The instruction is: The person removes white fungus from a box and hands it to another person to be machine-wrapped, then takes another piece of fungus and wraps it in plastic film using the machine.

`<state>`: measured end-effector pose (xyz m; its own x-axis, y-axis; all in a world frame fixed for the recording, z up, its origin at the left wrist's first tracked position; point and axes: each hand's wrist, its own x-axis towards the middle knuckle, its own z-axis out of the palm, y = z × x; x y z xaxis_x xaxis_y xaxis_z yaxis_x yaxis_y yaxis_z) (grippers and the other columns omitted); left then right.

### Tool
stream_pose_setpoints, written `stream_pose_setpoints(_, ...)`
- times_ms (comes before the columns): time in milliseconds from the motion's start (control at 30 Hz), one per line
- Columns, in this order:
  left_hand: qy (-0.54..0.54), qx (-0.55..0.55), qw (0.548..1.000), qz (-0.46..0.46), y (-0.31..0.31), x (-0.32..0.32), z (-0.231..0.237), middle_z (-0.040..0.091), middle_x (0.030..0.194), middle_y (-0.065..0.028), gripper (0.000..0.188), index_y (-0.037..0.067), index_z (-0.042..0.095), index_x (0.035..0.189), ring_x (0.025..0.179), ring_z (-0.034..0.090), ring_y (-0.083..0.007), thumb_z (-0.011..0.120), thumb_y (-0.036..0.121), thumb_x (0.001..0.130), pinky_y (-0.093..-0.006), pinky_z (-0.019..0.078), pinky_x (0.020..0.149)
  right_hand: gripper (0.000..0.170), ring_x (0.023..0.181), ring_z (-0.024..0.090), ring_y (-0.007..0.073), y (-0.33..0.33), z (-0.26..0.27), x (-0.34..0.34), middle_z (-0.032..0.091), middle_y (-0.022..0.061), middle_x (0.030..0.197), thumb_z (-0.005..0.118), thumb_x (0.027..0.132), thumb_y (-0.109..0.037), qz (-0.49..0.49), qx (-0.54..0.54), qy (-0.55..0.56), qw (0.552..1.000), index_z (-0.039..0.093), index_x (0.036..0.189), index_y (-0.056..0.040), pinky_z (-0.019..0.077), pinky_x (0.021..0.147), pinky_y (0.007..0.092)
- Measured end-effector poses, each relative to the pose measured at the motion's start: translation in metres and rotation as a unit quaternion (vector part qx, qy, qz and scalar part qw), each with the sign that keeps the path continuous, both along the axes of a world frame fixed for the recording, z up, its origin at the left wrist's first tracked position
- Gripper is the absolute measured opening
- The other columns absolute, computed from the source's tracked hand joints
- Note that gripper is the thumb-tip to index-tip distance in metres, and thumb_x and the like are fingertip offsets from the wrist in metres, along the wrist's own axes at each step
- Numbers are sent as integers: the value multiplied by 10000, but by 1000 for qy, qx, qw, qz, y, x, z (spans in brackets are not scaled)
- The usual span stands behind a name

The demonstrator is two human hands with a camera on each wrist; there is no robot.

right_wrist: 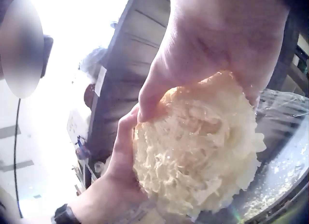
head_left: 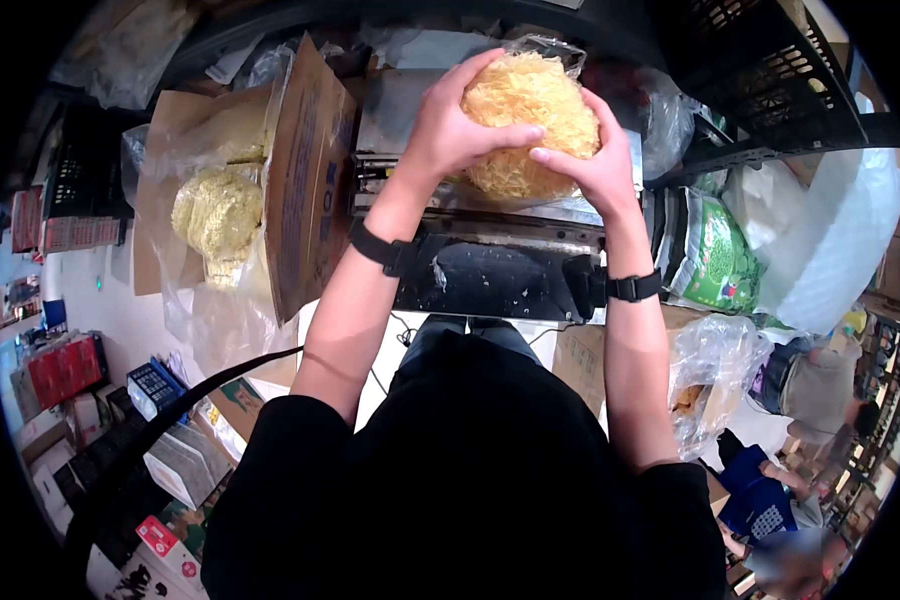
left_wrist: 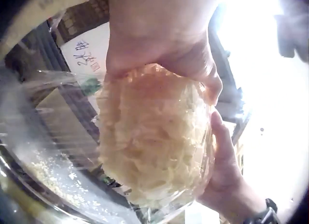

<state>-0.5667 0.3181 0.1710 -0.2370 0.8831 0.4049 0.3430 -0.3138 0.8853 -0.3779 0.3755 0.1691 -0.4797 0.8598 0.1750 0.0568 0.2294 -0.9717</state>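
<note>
Both hands hold a rounded clear plastic bag packed with pale yellow, flaky pieces (head_left: 530, 105). In the head view my left hand (head_left: 455, 125) grips its left side, while my right hand (head_left: 605, 165) curls round the right side. The two thumbs lie across the near face, their tips close together. Seen from the left wrist, the flaky bundle (left_wrist: 154, 137) fills the middle below the left palm, with clear film around it. From the right wrist, crinkled pale flakes (right_wrist: 198, 146) bulge beneath the right palm. The bag is held over a metal-topped machine (head_left: 390, 115) with a black front.
An open cardboard box (head_left: 315, 190) lined with plastic stands left, holding a pale yellow flaky mass (head_left: 215, 220). At right are a green printed bag (head_left: 720, 255) and a black crate (head_left: 760, 75). Crumbs (left_wrist: 58, 178) lie on a grey surface below. People show at lower right.
</note>
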Motion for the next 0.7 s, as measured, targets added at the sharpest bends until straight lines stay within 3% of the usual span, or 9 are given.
stream_pose_setpoints(133, 10, 20, 999, 24, -31, 16, 26, 609, 1090, -154, 837, -11, 532, 1191, 983, 611, -225, 860, 356, 514, -329, 483, 870, 889, 1053, 556, 213, -31, 31, 14, 570, 163, 1128, 881, 501, -271, 5, 1, 11, 1000, 462, 1216, 50, 454, 911, 323)
stream_pose_setpoints(200, -7, 7, 1000, 16, -53, 24, 38, 594, 1115, -157, 867, -3, 529, 1201, 1000, 604, -237, 852, 394, 502, -336, 485, 872, 900, 1053, 557, 217, -46, 38, 26, 558, 164, 1142, 885, 495, -284, 2, 79, -25, 997, 462, 1215, 51, 455, 910, 324)
stream_pose_setpoints(300, 75, 53, 996, 13, -88, 36, 59, 553, 1170, -164, 925, 15, 516, 1222, 1041, 585, -268, 828, 472, 480, -356, 490, 876, 956, 1078, 546, 261, -84, 60, 43, 537, 174, 1169, 883, 443, -350, -6, 89, -46, 995, 474, 1217, 34, 441, 930, 355)
stream_pose_setpoints(400, 123, 87, 988, 19, -125, 54, 72, 535, 1178, -202, 930, -6, 502, 1230, 1071, 562, -314, 830, 444, 485, -396, 491, 884, 970, 1112, 522, 319, -112, 61, 64, 525, 194, 1183, 851, 415, -435, 6, 116, -69, 991, 503, 1204, 9, 420, 949, 411)
stream_pose_setpoints(467, 94, 57, 994, 10, -147, 64, 69, 514, 1200, -220, 937, -15, 490, 1238, 1086, 549, -335, 845, 412, 483, -407, 475, 907, 933, 1116, 514, 345, -129, 61, 72, 514, 214, 1189, 849, 430, -431, 28, 129, -67, 989, 515, 1179, 14, 415, 949, 428)
stream_pose_setpoints(533, 48, -8, 999, -10, -168, 70, 58, 474, 1249, -253, 974, -49, 448, 1243, 1142, 499, -367, 850, 372, 463, -428, 399, 975, 908, 1114, 516, 350, -142, 60, 74, 508, 223, 1189, 869, 427, -390, 45, 134, -94, 985, 520, 1162, 14, 422, 940, 427)
stream_pose_setpoints(700, 18, -35, 999, 14, -180, 74, 31, 474, 1240, -231, 955, -10, 442, 1274, 1122, 515, -348, 869, 304, 478, -407, 433, 947, 892, 1111, 523, 327, -149, 35, 71, 493, 202, 1212, 893, 431, -328, 65, 60, -99, 991, 517, 1168, 4, 446, 924, 396)
